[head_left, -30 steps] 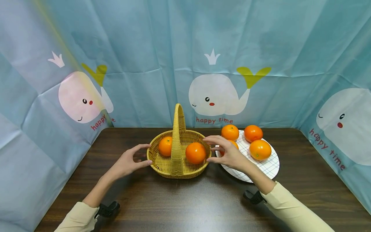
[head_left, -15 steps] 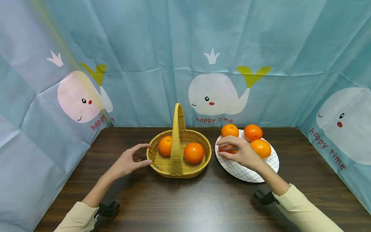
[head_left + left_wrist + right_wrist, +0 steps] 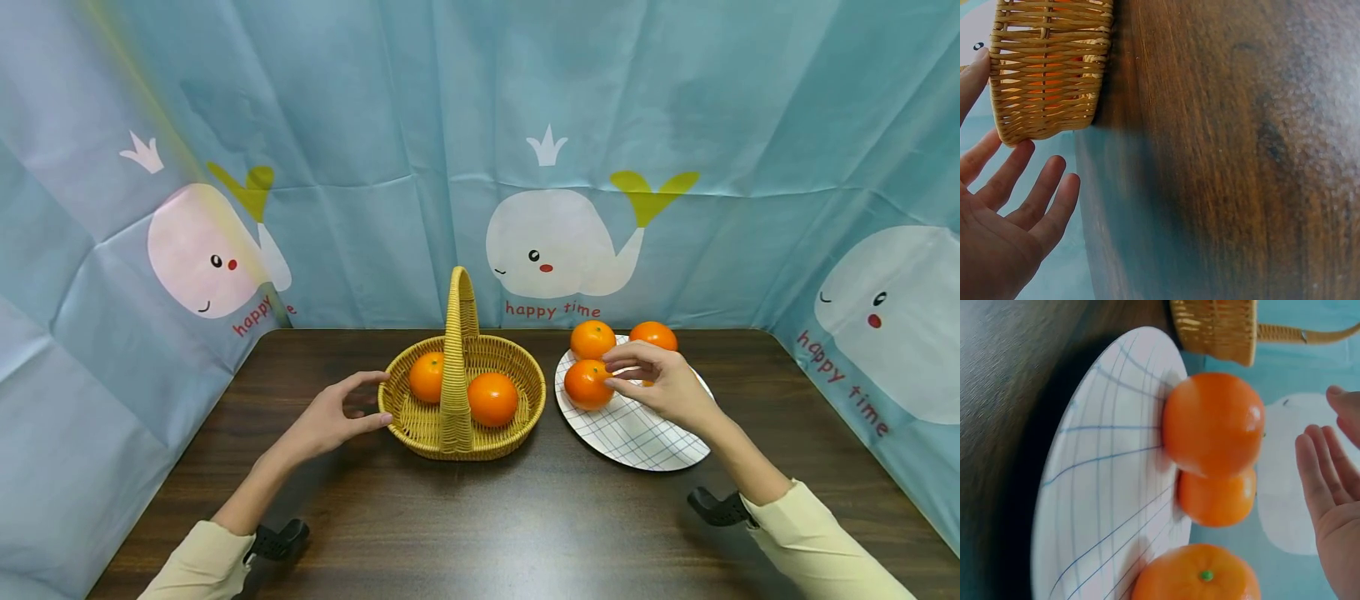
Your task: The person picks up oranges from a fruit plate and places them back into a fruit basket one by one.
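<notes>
A yellow wicker basket (image 3: 498,450) with a tall handle stands mid-table, holding an orange (image 3: 426,377) left of the handle and another orange (image 3: 492,399) right of it. My left hand (image 3: 330,419) touches its left end, thumb and fingers spread and only lightly bent; in the left wrist view the fingertips (image 3: 1025,149) are right at the woven wall. Over the checked white plate (image 3: 637,442) hovers my right hand (image 3: 667,385), fingers loosely bent and nothing between them. Nearest its fingertips sits the plate's front-left orange (image 3: 588,384). My right hand mostly hides another orange on the plate.
Two more oranges lie at the plate's back, a left one (image 3: 592,340) and a right one (image 3: 654,335). Behind the dark wooden table (image 3: 465,533) hangs a light blue curtain (image 3: 360,167) printed with whales.
My right hand has moved from the basket's right rim rightward over the plate, uncovering the front-left orange. The basket's right orange has shifted slightly left. The left hand stays put.
</notes>
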`<state>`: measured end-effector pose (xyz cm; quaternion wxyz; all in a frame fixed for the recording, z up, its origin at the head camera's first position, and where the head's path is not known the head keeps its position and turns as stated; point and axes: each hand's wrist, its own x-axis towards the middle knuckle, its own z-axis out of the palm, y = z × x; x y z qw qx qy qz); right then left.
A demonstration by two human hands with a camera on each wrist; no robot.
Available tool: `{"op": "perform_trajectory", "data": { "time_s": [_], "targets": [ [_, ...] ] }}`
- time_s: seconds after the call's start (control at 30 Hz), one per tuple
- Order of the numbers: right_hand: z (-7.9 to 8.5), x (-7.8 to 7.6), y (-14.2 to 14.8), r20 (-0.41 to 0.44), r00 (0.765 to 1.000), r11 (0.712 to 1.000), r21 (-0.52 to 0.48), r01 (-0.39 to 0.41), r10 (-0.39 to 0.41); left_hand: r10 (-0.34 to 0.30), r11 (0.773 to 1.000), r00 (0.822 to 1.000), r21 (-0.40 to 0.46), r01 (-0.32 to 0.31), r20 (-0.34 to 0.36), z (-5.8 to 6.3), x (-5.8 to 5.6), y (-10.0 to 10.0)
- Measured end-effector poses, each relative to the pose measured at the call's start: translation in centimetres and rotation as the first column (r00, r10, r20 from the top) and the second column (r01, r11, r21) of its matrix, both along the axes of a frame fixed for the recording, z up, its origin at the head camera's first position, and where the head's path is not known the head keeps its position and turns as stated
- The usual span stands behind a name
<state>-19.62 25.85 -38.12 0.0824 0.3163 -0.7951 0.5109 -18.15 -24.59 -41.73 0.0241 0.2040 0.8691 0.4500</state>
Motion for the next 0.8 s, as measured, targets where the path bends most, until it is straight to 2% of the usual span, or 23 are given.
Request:
{"op": "perform_trajectory", "data": {
  "time_s": [0.23,0.57,0.8],
  "targets": [
    [-0.9,0.3,0.9,0.035,0.997,0.995,0.074,0.062,-0.065,0.004,1.0,1.0,-0.005,-0.004,0.006,0.1,0.0,0.1],
    [-1.7,1.2,0.3,0.122,0.99,0.985,0.163,0.048,-0.069,-0.002,1.0,1.0,-0.011,0.002,-0.007,-0.2,0.0,-0.1],
    [-2.4,1.2,-0.3,0.21,0.973,0.973,0.225,0.048,-0.097,0.002,1.0,1.0,-0.02,-0.002,-0.008,0.0,0.1,0.0]
  ]
}}
